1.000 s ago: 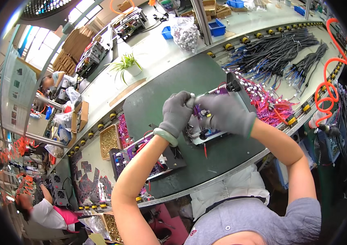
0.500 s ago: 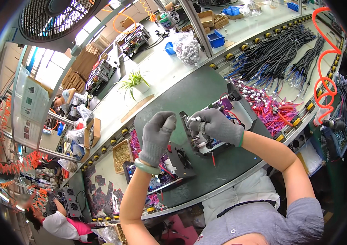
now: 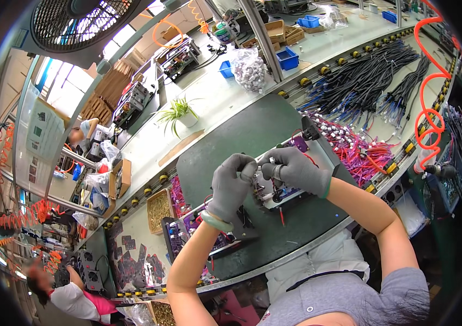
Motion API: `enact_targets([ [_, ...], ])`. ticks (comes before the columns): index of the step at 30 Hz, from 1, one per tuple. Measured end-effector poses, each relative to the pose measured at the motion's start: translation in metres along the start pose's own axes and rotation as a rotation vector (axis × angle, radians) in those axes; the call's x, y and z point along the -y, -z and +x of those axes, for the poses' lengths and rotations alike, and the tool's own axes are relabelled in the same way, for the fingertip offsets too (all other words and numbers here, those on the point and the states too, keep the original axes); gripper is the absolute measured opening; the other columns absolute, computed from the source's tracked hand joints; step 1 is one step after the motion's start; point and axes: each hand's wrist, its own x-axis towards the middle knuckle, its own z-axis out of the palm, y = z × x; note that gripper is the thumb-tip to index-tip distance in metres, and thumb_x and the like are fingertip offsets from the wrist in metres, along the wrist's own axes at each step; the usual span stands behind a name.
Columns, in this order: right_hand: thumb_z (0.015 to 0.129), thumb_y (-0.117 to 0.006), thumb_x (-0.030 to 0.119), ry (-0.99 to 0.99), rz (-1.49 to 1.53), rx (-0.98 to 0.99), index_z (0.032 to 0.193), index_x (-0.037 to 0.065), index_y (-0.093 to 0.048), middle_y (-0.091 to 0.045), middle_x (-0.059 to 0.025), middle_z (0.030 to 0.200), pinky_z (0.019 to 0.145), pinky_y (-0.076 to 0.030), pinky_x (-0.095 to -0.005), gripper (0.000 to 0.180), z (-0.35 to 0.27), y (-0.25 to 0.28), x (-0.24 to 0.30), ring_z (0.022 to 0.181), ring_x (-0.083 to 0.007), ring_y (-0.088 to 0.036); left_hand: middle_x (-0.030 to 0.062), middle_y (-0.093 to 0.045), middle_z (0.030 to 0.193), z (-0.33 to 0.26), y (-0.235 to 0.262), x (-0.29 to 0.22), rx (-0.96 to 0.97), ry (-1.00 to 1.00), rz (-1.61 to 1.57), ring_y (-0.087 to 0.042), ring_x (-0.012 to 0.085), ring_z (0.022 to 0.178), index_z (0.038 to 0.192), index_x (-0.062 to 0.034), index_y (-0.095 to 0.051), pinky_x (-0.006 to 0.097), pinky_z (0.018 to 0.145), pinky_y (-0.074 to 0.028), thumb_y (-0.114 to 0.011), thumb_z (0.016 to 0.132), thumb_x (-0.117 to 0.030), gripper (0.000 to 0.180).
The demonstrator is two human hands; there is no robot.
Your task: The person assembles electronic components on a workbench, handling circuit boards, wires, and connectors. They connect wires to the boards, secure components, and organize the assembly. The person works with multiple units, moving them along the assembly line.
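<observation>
1. One change: the left hand point(image 3: 231, 187), earlier well apart, now nearly meets the right hand point(image 3: 300, 173).
2. Left fingers point(image 3: 243, 164) curl together; whether they pinch anything, I cannot tell.
3. Right fingers point(image 3: 283, 156) pinch a small white connector point(image 3: 272, 160).
4. The open chassis point(image 3: 323, 156) sits on the green counter point(image 3: 296, 233), partly beneath the right hand.

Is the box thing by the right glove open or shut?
Open. The case by the right hand has no lid on, so a red wire and purple part show inside.
</observation>
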Motion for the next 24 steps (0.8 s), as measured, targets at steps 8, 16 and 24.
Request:
enact_targets([
  [8, 0.094, -0.065, 0.013, 0.039, 0.04, -0.034, 0.106, -0.001, -0.067, -0.063, 0.0, 0.08, 0.063, -0.048, -0.0222, 0.018, 0.006, -0.005, 0.0, 0.072, -0.0033, -0.056, 0.0084, -0.071, 0.091, -0.008, 0.004, -0.008, -0.004, -0.128, 0.026, -0.066, 0.0159, 0.086, 0.1, -0.0015, -0.069, 0.031, 0.079, -0.052, -0.071, 0.084, -0.01, 0.018],
  [16, 0.084, -0.061, 0.02, 0.08, -0.649, -0.008, 0.093, 0.003, -0.072, -0.07, -0.0186, 0.081, 0.075, -0.054, -0.0394, 0.022, 0.029, 0.006, 0.003, 0.077, -0.0316, -0.068, 0.0147, -0.07, 0.102, -0.009, 0.009, 0.011, -0.13, -0.293, 0.55, -0.066, 0.0299, 0.099, 0.102, -0.005, -0.068, 0.042, 0.091, -0.049, -0.072, 0.081, -0.02, 0.026],
  [24, 0.081, -0.06, 0.018, -0.131, -0.727, 0.118, 0.091, 0.004, -0.073, -0.071, -0.0172, 0.083, 0.072, -0.054, -0.0389, 0.022, 0.053, 0.0, -0.003, 0.075, -0.0295, -0.069, 0.02, -0.069, 0.086, -0.021, 0.009, 0.013, 0.38, -0.145, 0.825, -0.064, 0.0368, 0.102, 0.092, -0.0013, -0.064, 0.055, 0.112, -0.031, -0.047, 0.092, -0.036, 0.038],
])
